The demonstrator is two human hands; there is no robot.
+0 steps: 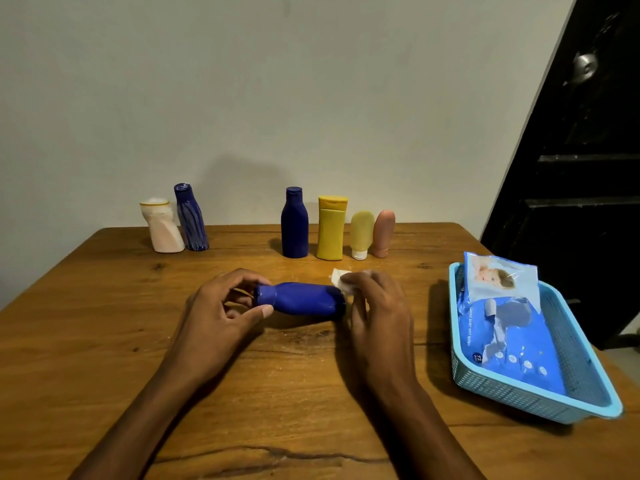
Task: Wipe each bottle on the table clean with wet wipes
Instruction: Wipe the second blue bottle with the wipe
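Note:
A blue bottle (pixel 300 298) lies sideways over the table's middle, cap end to the left. My left hand (pixel 221 308) pinches its cap end between thumb and fingers. My right hand (pixel 375 306) holds a white wet wipe (pixel 341 279) against the bottle's base end. Along the back stand a white bottle (pixel 162 226), a striped blue bottle (pixel 191 218), a dark blue bottle (pixel 294 223), a yellow bottle (pixel 330 228), a pale yellow tube (pixel 361 233) and a pink tube (pixel 383 233).
A light blue plastic basket (pixel 585 379) sits at the table's right edge, holding a blue wet wipes pack (pixel 502 327). The wooden table (pixel 277 393) meets a pale wall behind. A dark door (pixel 581 168) stands at the right.

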